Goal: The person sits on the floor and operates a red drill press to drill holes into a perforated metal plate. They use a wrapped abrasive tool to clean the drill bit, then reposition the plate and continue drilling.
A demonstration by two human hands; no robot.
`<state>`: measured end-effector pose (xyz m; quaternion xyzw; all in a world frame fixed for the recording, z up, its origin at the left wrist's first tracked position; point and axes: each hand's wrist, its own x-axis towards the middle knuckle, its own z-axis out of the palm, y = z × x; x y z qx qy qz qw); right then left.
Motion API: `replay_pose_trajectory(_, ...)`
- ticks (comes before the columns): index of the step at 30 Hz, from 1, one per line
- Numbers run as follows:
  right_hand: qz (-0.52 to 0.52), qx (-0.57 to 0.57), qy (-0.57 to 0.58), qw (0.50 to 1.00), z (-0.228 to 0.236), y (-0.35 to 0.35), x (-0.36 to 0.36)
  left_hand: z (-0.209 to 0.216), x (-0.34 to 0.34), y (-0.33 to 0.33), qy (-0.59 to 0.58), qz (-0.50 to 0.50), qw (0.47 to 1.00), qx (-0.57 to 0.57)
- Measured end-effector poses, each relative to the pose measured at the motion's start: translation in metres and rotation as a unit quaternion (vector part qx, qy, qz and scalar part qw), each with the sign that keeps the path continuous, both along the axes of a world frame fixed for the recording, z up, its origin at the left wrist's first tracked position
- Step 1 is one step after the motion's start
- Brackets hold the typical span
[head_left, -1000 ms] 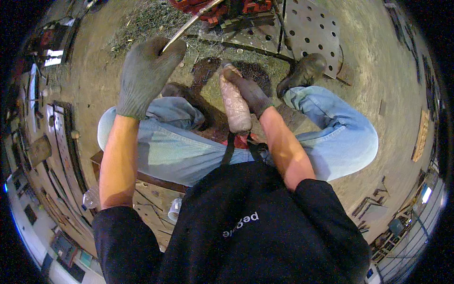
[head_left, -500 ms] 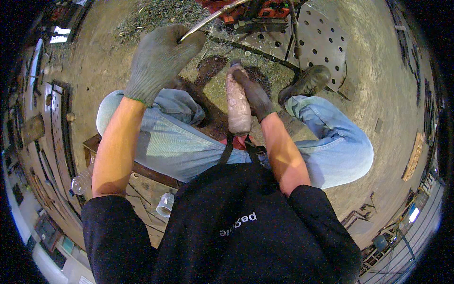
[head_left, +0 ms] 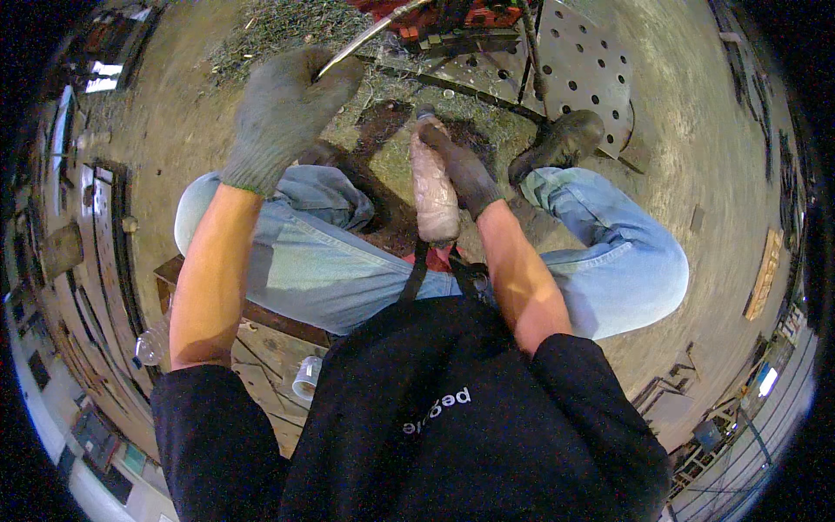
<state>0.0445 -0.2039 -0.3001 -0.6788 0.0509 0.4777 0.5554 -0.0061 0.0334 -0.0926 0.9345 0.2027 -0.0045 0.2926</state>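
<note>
My left hand [head_left: 291,109], in a grey knit glove, is closed round the near end of a bare metal rod [head_left: 370,39]. The rod slopes up and right to a red machine [head_left: 496,22] at the far edge. Between my knees, my right hand [head_left: 467,172], in a darker glove, grips a clear plastic bottle [head_left: 433,204] filled with something pinkish brown. Its neck points away from me, and its base is towards my lap. Whether the neck is capped I cannot make out. A gap separates the bottle from the machine.
A perforated metal plate [head_left: 584,65] lies beyond my right boot [head_left: 565,143]. Metal shavings [head_left: 283,35] cover the floor at the far left. Beside my left hip are a clear cup [head_left: 306,378] and another clear bottle [head_left: 151,345]. A wooden board [head_left: 763,274] lies far right.
Both hands keep their grips. Hands, rod and bottle appear slightly farther left in the picture, along with the machine and plate; the whole view has shifted a little.
</note>
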Motion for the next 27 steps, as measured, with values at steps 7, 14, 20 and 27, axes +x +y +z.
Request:
replay_pose_trajectory(7, 0.02, -0.049, 0.007, 0.999, -0.016, -0.007, 0.005, 0.007, 0.005, -0.006, 0.019, -0.001, 0.999, 0.042)
replay_pose_trajectory(14, 0.06, -0.045, -0.001, 0.997, 0.039, -0.004, 0.004, 0.0, 0.002, -0.004, 0.024, 0.046, 0.999, -0.008)
replay_pose_trajectory(20, 0.022, -0.029, 0.008, 0.999, -0.017, -0.007, 0.004, -0.008, 0.004, -0.001, 0.014, 0.049, 0.998, -0.021)
replay_pose_trajectory(27, 0.04, -0.007, -0.012, 0.999, -0.008, -0.003, 0.006, -0.004, 0.002, -0.004, 0.029, 0.07, 0.996, -0.05)
